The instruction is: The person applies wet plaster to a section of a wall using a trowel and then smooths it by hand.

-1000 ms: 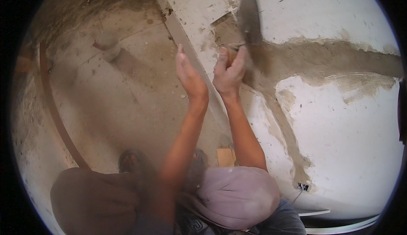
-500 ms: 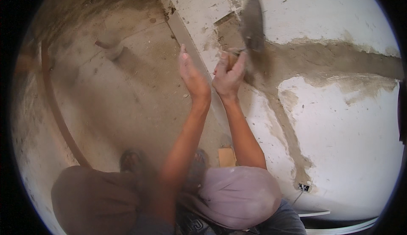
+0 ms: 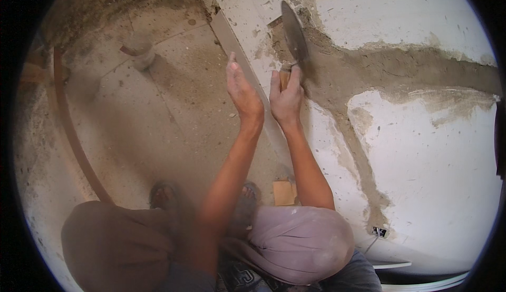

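A trowel (image 3: 294,33) with a wooden handle is gripped in my right hand (image 3: 288,94), its grey blade pointing up and away along the wall. Behind the blade, a broad strip of wet grey-brown mortar (image 3: 411,70) runs across the white wall (image 3: 437,139). The blade overlaps the mortar's left end; I cannot tell whether it touches. My left hand (image 3: 242,89) is held out edge-on just to the left of the right one, fingers straight and together, apart from the trowel. Nothing shows in its palm, which is partly turned from view.
A narrower mortar strip (image 3: 358,155) leads down to a small electrical box (image 3: 379,232) with a wire. A tan block (image 3: 284,193) sits by my foot at the wall base. On the dusty floor (image 3: 179,102) lies a blurred round object (image 3: 138,44); a curved brown strip (image 3: 74,134) stands left.
My right hand has turned the trowel, and its blade has swung left and down. The left hand has shifted very slightly, staying outstretched.
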`<move>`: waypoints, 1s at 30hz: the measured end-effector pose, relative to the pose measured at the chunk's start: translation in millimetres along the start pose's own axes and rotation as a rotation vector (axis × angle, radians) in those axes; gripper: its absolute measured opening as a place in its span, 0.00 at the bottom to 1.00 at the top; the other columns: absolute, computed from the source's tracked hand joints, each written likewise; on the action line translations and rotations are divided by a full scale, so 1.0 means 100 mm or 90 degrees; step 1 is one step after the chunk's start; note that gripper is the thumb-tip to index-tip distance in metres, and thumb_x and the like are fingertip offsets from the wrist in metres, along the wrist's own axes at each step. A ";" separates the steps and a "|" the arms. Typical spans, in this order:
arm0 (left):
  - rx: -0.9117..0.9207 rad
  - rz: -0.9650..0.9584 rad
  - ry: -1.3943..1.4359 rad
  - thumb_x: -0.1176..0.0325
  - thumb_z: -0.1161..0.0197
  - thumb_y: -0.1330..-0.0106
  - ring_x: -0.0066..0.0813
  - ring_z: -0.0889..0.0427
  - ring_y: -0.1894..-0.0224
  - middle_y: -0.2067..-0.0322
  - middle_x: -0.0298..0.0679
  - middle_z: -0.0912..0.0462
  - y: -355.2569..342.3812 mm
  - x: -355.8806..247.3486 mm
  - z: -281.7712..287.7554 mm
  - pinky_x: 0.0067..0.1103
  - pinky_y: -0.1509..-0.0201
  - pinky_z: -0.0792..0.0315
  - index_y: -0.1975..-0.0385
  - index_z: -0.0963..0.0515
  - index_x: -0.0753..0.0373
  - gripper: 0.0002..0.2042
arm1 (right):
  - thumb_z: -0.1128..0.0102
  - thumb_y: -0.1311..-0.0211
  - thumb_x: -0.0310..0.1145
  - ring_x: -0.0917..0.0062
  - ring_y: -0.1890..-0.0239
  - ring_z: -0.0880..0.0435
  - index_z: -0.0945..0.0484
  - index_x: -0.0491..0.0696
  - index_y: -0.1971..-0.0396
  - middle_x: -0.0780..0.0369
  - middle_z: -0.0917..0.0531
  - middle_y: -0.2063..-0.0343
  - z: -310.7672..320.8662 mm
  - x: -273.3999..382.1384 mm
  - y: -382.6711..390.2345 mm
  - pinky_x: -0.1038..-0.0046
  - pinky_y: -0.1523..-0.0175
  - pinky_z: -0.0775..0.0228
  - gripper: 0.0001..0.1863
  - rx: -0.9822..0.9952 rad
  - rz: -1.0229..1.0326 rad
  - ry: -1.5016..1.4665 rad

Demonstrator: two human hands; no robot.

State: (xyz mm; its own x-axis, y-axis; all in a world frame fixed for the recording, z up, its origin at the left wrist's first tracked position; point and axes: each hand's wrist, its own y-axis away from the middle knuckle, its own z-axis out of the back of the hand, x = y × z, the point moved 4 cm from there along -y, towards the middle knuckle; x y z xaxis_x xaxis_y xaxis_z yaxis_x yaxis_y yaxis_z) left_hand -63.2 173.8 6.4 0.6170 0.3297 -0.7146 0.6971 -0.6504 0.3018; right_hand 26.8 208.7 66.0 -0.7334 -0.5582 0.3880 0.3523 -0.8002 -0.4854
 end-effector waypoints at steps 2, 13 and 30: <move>-0.017 -0.004 0.043 0.52 0.62 0.19 0.46 0.35 0.31 0.34 0.57 0.34 0.03 -0.02 -0.03 0.32 0.27 0.45 0.33 0.37 0.76 0.30 | 0.44 0.29 0.36 0.54 0.71 0.20 0.32 0.36 0.55 0.48 0.21 0.72 0.06 -0.08 0.12 0.61 0.65 0.29 0.16 -0.027 -0.060 -0.105; 0.008 0.020 -0.049 0.46 0.63 0.21 0.47 0.44 0.25 0.28 0.50 0.41 0.07 0.09 0.02 0.42 0.25 0.50 0.28 0.42 0.64 0.32 | 0.42 0.31 0.37 0.44 0.64 0.17 0.31 0.38 0.53 0.43 0.18 0.67 0.19 -0.07 0.36 0.57 0.62 0.26 0.18 -0.036 -0.071 -0.087; -0.014 0.006 -0.029 0.52 0.63 0.19 0.45 0.39 0.28 0.32 0.56 0.36 0.05 0.22 0.06 0.32 0.25 0.47 0.31 0.40 0.74 0.30 | 0.45 0.29 0.45 0.42 0.60 0.17 0.30 0.36 0.52 0.42 0.16 0.64 0.15 -0.08 0.28 0.51 0.58 0.27 0.23 0.128 -0.109 0.004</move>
State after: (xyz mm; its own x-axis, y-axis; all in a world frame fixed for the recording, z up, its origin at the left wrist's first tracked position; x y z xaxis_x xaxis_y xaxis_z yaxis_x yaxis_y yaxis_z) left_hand -48.3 174.0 -12.1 0.6064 0.2927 -0.7393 0.7001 -0.6374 0.3218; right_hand 51.8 187.4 61.2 -0.7958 -0.4106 0.4450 0.3314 -0.9105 -0.2473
